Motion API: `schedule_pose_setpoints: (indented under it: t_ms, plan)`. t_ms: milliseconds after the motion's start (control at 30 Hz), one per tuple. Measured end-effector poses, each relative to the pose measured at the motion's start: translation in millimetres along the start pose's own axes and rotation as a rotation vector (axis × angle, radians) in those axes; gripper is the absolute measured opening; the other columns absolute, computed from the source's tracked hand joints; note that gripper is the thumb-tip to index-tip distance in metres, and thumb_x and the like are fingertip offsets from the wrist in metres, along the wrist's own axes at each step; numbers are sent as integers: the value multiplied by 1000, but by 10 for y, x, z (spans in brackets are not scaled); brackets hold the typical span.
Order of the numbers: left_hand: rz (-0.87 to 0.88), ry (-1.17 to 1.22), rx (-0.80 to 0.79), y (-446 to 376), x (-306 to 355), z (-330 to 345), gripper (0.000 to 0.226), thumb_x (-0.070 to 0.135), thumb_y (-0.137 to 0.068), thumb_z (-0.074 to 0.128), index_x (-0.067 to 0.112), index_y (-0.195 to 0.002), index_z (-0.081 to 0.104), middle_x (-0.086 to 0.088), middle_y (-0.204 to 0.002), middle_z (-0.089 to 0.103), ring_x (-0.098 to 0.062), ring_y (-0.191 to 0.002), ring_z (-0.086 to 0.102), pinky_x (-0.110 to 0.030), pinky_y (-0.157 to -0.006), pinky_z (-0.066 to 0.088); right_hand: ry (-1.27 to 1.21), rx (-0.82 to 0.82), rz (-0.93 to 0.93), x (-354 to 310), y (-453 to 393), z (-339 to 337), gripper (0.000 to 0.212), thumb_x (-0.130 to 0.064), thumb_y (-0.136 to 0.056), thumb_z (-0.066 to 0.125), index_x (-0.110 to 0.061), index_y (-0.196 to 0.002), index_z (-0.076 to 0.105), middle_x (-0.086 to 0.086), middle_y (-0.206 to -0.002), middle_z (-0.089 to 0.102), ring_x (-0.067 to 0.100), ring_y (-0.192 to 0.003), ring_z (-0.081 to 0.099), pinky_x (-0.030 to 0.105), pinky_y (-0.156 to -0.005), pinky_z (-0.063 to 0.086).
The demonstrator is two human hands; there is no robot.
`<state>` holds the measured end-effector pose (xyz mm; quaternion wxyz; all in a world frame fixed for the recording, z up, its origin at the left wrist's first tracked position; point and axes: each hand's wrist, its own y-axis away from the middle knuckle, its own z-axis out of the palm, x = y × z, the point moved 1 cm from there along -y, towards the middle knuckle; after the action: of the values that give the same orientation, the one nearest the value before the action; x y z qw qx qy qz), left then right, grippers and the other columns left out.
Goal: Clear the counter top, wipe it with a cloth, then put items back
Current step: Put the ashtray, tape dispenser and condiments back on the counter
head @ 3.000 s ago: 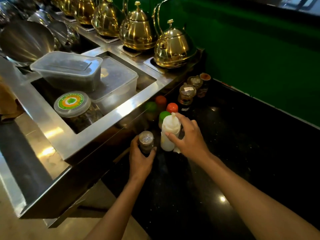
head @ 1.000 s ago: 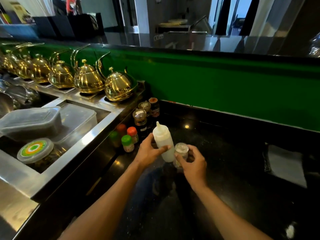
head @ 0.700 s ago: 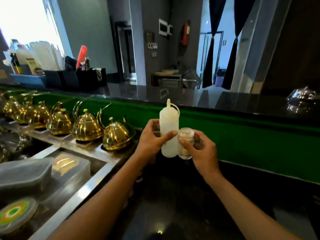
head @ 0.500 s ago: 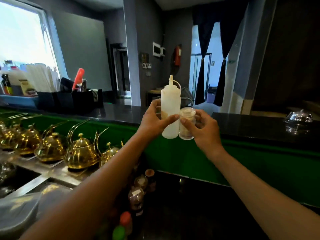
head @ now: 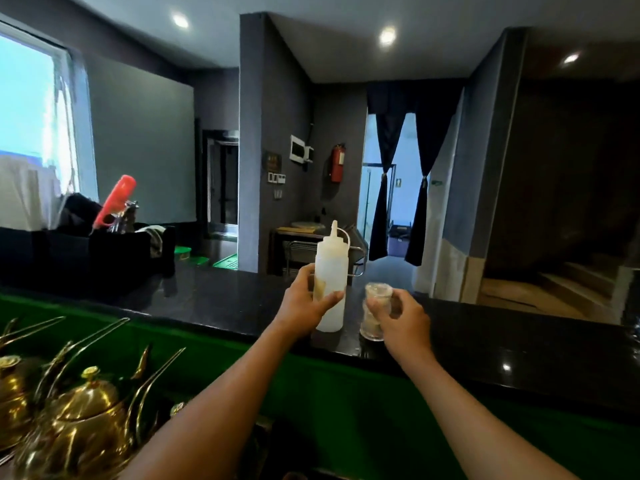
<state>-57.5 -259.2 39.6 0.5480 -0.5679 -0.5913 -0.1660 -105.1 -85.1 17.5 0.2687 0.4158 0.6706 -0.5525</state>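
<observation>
My left hand point(head: 304, 299) grips a white squeeze bottle point(head: 331, 271) with a pointed nozzle, upright, its base at the surface of the raised black bar counter point(head: 214, 299). Just to the right, my right hand point(head: 401, 315) holds a small clear glass shaker jar point(head: 375, 318), its bottom resting on or just above the same counter. The two containers stand a short gap apart near the counter's front edge. The lower black counter top is out of view.
A green panel point(head: 346, 393) drops below the bar counter. Gold kettles point(head: 79, 417) stand at lower left. On the bar counter's left sit black holders point(head: 86, 254) with a red bottle point(head: 116, 200). The room beyond has a doorway with dark curtains.
Both hands lifted the squeeze bottle and the shaker jar up from the lower counter and have lowered them onto the raised bar counter. The view swung upward and the two containers moved apart.
</observation>
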Motion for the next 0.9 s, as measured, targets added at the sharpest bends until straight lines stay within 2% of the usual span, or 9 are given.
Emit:
schedule_pose_setpoints:
  t_ms: [100,200,267,500,700,833,900]
  plan:
    - [8,-25,-56,-309,-231,1,72,26,-83,75,23,-142,33,-3,-135,51,-22,-118,54,-45,-97,48,70,-86,-1,115,-274,182,36,-28,-82,76,-17,-111,59,-1,-98,63,8,-83,58,10,-60,40]
    - [-8,-67,-71,-550,-454,35,72,24,-81,77,23,-139,36,-2,-134,51,-23,-119,54,-45,-99,49,137,-165,-9,278,-518,347,45,-24,-79,79,-20,-118,56,0,-108,67,14,-95,64,24,-79,50]
    - [-19,-78,-66,-689,-569,65,70,25,-80,78,21,-137,39,-2,-133,52,-22,-118,54,-42,-97,49,160,-180,-9,358,-657,437,48,-27,-79,78,-21,-121,54,1,-113,66,16,-99,64,30,-84,52]
    - [-14,-92,-57,-979,-742,96,70,28,-80,78,19,-138,40,-2,-134,53,-21,-120,53,-41,-100,46,183,-169,-27,434,-892,579,51,-27,-78,79,-17,-121,53,1,-110,62,15,-95,59,31,-81,49]
    - [13,-110,-146,-917,-679,140,70,31,-79,78,18,-137,42,-1,-131,56,-19,-117,56,-38,-98,49,218,-90,-48,371,-789,481,48,-25,-76,79,-17,-116,53,-2,-100,57,15,-90,58,15,-58,38]
    - [25,-121,-176,-847,-570,271,71,33,-79,78,18,-138,42,-2,-132,57,-19,-117,57,-44,-101,50,242,-50,-32,363,-724,355,47,-26,-75,79,-18,-113,53,-4,-97,55,13,-88,56,17,-58,38]
    - [39,-125,-181,-811,-484,416,71,32,-80,77,17,-139,41,-3,-133,56,-19,-118,56,-43,-101,49,238,-37,3,381,-728,250,49,-24,-75,79,-18,-116,54,-4,-98,55,13,-90,56,22,-68,41]
